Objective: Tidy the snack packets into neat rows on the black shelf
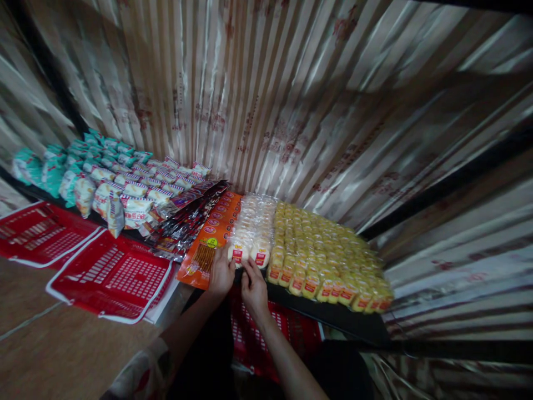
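Note:
At the shelf's front edge, a pale round snack in clear wrapping with a red label, a wrapped snack pack [237,254], lies at the end of a row of similar packs. My left hand [222,273] grips its left side, next to an orange snack bag [212,232] showing brown sticks. From the lower right, the bent fingers of my right hand [253,284] hold the same pack's lower corner. A second pale wrapped pack [260,254] sits just right of it. Beyond that stand many rows of yellow wrapped snacks [320,255] with red labels.
Left of the orange bag are dark snack bags [187,222], white snack bags [137,210] and teal bags [54,169]. Red baskets [116,275] sit below the black shelf [328,314]. Behind rises a wall of striped, shiny sheeting [266,100].

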{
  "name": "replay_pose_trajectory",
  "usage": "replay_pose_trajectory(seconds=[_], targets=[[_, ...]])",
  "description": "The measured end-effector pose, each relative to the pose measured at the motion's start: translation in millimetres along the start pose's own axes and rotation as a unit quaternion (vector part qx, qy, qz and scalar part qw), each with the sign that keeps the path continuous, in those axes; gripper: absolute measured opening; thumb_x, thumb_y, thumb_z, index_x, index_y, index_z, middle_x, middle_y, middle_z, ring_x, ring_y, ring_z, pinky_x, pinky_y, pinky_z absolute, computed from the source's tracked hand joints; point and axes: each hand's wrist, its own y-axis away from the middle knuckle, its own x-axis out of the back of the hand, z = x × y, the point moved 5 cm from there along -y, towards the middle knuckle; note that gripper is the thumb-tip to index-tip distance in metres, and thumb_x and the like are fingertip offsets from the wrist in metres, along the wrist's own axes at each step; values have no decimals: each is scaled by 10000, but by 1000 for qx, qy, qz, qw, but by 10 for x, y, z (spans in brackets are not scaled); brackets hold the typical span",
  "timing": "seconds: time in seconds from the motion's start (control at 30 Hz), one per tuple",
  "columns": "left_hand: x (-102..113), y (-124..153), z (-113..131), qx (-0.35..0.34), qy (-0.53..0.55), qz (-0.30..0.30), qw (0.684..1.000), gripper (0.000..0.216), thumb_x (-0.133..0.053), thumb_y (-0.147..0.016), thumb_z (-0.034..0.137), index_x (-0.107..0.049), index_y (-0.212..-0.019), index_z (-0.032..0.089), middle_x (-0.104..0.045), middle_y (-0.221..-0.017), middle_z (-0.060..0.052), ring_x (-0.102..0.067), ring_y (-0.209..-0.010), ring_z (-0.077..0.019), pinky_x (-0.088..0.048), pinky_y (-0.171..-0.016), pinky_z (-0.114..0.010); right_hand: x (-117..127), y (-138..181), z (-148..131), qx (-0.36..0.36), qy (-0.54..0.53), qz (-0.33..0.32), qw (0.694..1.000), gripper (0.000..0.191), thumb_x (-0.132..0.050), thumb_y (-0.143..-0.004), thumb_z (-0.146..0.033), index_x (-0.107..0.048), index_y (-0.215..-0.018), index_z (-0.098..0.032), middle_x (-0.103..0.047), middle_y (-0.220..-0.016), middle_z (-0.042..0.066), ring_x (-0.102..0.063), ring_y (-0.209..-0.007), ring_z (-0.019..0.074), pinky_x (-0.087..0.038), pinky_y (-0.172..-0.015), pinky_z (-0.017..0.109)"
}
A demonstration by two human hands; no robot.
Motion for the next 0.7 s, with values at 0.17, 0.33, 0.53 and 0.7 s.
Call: replay_pose_trajectory(seconds=[0.17, 0.33, 0.53, 0.7], targets=[[-34, -28, -32, 0, -22, 5, 1000, 484, -486, -791, 136, -427, -1271, 108, -497, -1212, -157, -458, -1176, -244, -394, -987, -388, -17, 42, 9, -2, 13, -8, 1000, 394, -386, -832, -185, -609, -1156, -168, -524, -1289, 111, -488, -1199, 204, -404, -1012, 397], [-35, 19, -44, -5, -18, 14, 1000, 518, -486, -800, 164, -390, -1307, 121, -517, -1206, -144, -470, -1163, -251, -405, -970, -403, 59, 125, -4, -1, 2, 8, 1000, 387, -384, -834, -180, -612, -1146, -174, -528, -1284, 110, -493, -1193, 196, -407, -1009, 395], [-90, 131, 124, -17, -9, -17, 1000, 520, -444, -831, 204, -360, -1339, 128, -563, -1131, -126, -539, -1037, -227, -440, -922, -381, 171, 276, 13, -18, 1, 50, 999, 418, -376, -840, -175, -548, -1220, -146, -468, -1337, 134, -427, -1249, 222, -372, -1029, 454], [-246, 140, 265, -35, 5, -44, 998, 520, -425, -844, 204, -341, -1352, 133, -524, -1222, -135, -488, -1125, -240, -416, -963, -401, 204, 333, 113, -37, 19, 63, 997, 470, -365, -847, -184, -459, -1307, -157, -387, -1401, 128, -347, -1305, 243, -343, -1041, 492]])
